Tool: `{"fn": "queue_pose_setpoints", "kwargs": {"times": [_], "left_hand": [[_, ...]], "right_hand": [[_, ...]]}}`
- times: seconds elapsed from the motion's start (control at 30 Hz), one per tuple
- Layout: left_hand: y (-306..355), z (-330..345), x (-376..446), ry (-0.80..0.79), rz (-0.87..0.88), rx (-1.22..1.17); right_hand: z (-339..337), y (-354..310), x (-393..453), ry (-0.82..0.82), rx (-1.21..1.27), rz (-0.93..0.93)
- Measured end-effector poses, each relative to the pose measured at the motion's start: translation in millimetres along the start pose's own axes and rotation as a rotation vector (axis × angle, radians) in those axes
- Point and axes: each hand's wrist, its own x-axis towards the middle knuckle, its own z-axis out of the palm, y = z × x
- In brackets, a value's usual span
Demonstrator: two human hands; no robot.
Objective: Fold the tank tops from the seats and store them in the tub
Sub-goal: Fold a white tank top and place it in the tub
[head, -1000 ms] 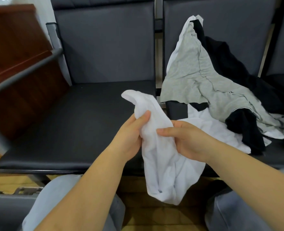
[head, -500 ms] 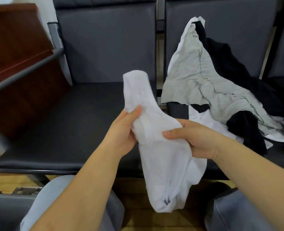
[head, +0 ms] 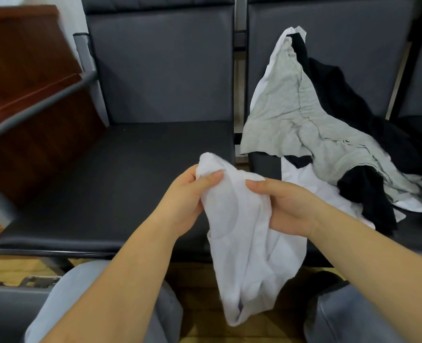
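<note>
Top (head: 244, 246), white, hangs bunched over our lap before the seats, long axis running down from the grip; our left hand (head: 182, 204) pinches its upper end and our right hand (head: 286, 209) clutches it just beside, level; more tops (head: 304, 125) lie heaped on the right seat (head: 262, 162); tub unseen.

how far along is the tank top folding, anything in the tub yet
Early, by the look of it. No tub or folded top is in view. In hand: the left hand and right hand both grip one bunched white tank top, not yet folded. Left: the grey top, black top and another white one heaped on the right seat.
</note>
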Motion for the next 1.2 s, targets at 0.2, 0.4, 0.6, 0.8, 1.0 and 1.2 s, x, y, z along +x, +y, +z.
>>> {"fn": "queue_pose_setpoints", "kwargs": {"times": [0.2, 0.4, 0.6, 0.8, 1.0, 1.2], "left_hand": [[-1.3, 5.5, -5.8, -0.048, 0.014, 0.205], [4.4, -0.8, -9.5, -0.117, -0.065, 0.097], [5.0, -8.7, -8.6, -0.170, -0.096, 0.064], [7.8, -12.1, -5.1, -0.058, -0.056, 0.198], [13.5, -24.0, -4.8, 0.052, -0.100, 0.317], [10.1, -35.2, 0.8, 0.205, -0.301, 0.806]], "right_hand": [[-1.1, 0.4, 0.0, -0.088, 0.057, 0.035], [-0.1, -10.0, -4.2, -0.049, 0.093, -0.081], [-1.1, -13.4, -8.4, -0.013, 0.089, -0.045], [-7.9, -27.2, -14.9, 0.272, 0.137, -0.175], [-24.7, -37.0, -16.9, 0.589, 0.144, -0.272], [-35.7, -39.2, -17.2, 0.754, 0.010, -0.379]]}}
